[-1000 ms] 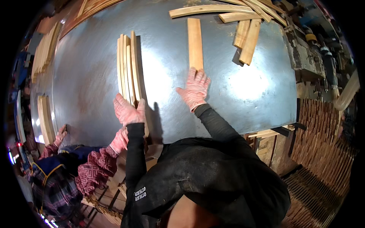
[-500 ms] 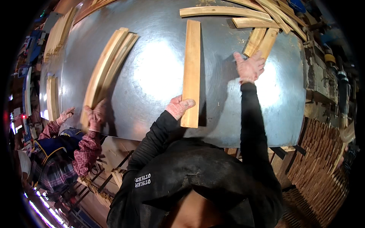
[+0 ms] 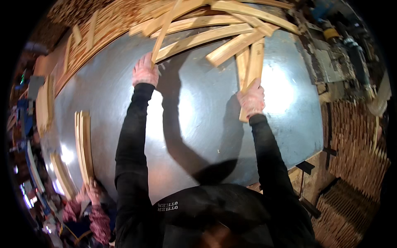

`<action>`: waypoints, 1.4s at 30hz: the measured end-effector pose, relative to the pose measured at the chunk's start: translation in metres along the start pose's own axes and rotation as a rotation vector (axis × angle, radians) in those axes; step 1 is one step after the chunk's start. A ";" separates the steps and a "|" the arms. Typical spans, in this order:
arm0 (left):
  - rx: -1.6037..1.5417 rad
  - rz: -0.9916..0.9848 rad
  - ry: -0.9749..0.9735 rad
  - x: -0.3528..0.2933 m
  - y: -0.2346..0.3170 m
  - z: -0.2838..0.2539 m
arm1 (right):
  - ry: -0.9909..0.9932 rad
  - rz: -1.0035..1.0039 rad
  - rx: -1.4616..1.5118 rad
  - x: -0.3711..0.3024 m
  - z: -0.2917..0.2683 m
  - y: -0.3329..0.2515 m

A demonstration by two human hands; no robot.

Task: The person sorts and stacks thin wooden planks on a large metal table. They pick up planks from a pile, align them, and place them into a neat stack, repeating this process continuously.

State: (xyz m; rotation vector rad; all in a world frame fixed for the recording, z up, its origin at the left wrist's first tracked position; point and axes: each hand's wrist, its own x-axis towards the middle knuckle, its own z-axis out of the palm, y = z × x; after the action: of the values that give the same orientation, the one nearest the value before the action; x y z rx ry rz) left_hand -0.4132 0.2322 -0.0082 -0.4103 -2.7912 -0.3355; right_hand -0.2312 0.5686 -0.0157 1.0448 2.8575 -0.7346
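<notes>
My left hand [image 3: 145, 73], in a pale pinkish work glove, is stretched far out and closed on the near end of a narrow wooden board [image 3: 165, 31]. That board angles up and away over other boards. My right hand [image 3: 251, 99], gloved the same way, grips the near part of another wooden board [image 3: 255, 62] that points away from me. Beside it lies a second board [image 3: 242, 62], partly covered. A wider board [image 3: 233, 47] crosses just beyond them, and a long curved-looking board [image 3: 202, 39] lies between my hands. All are over a shiny metal table [image 3: 198, 124].
At the lower left, a co-worker's hands [image 3: 92, 191] hold several boards [image 3: 84, 144] together. More boards [image 3: 44, 103] are stacked at the left edge. Beyond the table lies a large wood stack [image 3: 107, 25]. Machinery [image 3: 343, 53] stands at the right, above stacked strips [image 3: 355, 140].
My left hand has let go of the board before me and reached far out to another. My right hand has closed on a board and drawn it nearer. The view has shifted.
</notes>
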 end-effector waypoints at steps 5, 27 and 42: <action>0.262 -0.107 -0.580 0.051 0.078 0.027 | -0.069 -0.045 -0.109 -0.058 -0.018 0.077; -1.313 -1.073 -0.378 -0.406 0.080 -0.133 | 0.308 -1.105 -0.482 0.100 -0.088 -0.027; -1.663 -0.964 -0.056 -0.216 0.083 -0.069 | -0.259 -0.292 0.880 -0.038 -0.071 0.028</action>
State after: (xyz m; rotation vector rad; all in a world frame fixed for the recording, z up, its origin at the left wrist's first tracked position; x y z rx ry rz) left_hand -0.1721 0.2391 0.0008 0.6942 -1.7810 -2.7085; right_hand -0.1742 0.5951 0.0421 0.4585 2.4630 -2.0739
